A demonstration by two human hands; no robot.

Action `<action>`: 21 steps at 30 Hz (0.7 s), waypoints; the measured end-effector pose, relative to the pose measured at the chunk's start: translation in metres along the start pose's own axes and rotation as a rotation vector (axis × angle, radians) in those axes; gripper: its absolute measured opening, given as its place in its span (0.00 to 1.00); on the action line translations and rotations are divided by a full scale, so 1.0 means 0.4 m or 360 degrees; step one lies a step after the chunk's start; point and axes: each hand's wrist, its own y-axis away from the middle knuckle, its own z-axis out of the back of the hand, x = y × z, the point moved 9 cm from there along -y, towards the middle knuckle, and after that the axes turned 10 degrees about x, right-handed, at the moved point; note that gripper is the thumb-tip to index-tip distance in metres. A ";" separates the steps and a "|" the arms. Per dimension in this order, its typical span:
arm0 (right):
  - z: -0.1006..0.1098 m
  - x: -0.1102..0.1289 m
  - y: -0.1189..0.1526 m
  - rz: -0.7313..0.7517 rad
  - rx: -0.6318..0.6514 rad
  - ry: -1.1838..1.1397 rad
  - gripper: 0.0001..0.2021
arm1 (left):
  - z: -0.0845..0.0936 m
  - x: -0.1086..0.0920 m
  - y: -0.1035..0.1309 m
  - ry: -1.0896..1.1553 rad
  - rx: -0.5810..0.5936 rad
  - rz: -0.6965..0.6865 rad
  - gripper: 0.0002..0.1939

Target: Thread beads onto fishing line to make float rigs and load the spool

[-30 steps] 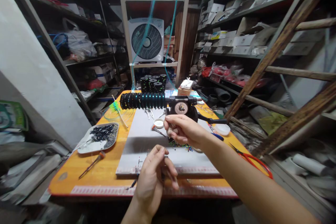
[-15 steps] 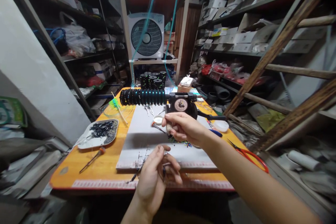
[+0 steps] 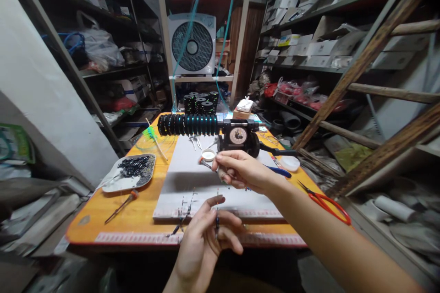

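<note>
My right hand (image 3: pixel 240 170) is raised over the white board (image 3: pixel 178 178), thumb and index finger pinched together. Below that pinch hangs a thin line strung with small dark pieces (image 3: pixel 217 220), its upper stretch too fine to follow. My left hand (image 3: pixel 206 233) is lower, at the board's front edge, palm turned inward and fingers apart around the dark pieces. Whether its fingers touch them I cannot tell. More thin lines with dark pieces (image 3: pixel 179 222) hang over the board's front edge, left of that hand. Small coloured beads lie partly hidden under my right hand.
Behind the hands is a cranked winder (image 3: pixel 238 136) carrying a row of black spools (image 3: pixel 187 125). A white tray (image 3: pixel 113 183) of dark pieces and an orange-handled screwdriver (image 3: pixel 122 206) lie left. Red-handled scissors (image 3: pixel 330 208) and blue-handled pliers (image 3: pixel 280 172) are right. More spools (image 3: pixel 201 100) stand behind.
My left hand has moved slightly right and its fingers have spread, uncovering the dark pieces on the line. My right hand stays pinched, slightly lower in view.
</note>
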 end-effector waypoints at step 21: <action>0.097 0.304 -0.159 0.0299 -0.0544 0.1954 0.18 | 0.079 0.106 0.025 0.0100 -0.0074 0.0030 0.56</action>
